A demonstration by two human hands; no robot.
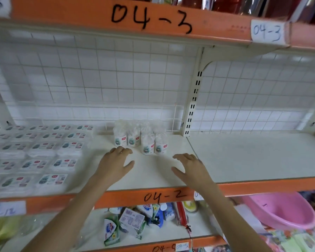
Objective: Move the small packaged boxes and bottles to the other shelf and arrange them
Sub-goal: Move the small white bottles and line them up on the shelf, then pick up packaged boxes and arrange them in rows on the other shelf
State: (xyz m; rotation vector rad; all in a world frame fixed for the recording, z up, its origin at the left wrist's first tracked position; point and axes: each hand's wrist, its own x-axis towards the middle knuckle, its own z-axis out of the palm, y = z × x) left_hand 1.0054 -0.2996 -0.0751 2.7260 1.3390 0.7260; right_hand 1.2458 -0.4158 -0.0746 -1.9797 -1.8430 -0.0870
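Several small clear bottles (140, 138) with white contents and round labels stand grouped at the back middle of the cream shelf (244, 157) marked 04-2. Rows of flat clear packaged boxes (38, 153) with the same labels fill the shelf's left part. My left hand (116, 164) hovers palm down, fingers spread, just in front of the leftmost bottles. My right hand (189, 168) hovers the same way, to the front right of the bottles. Both hands hold nothing.
A white wire grid (116, 79) backs the shelf, with a slotted upright post (193, 104) right of the bottles. The shelf below holds loose soap packs and small boxes (131, 222). A pink plastic basin (284, 210) sits lower right. An orange shelf edge (98, 17) marked 04-3 runs overhead.
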